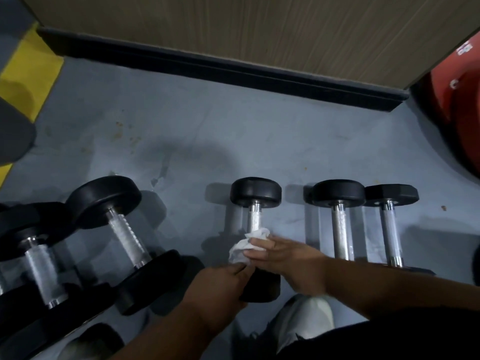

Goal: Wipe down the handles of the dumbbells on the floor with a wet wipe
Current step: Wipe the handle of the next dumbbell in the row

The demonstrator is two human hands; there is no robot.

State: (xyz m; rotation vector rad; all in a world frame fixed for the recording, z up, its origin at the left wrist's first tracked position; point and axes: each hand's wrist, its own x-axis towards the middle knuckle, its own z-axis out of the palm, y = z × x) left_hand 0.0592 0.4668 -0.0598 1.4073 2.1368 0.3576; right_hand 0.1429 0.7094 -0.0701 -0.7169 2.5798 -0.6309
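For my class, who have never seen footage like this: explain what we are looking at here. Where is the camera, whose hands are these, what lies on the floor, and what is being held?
There is one picture, taken by a wide-angle camera worn on a person's head, looking down at their own hands. No machine is involved.

On the grey floor lie several dumbbells with black ends and metal handles. The person works on the middle dumbbell. Their right hand wraps a crumpled white wet wipe around its handle. Their left hand grips the dumbbell's near black end, apparently steadying it.

Two more dumbbells lie to the right, and larger ones to the left. A white shoe shows at the bottom, and a red object sits at the right edge.
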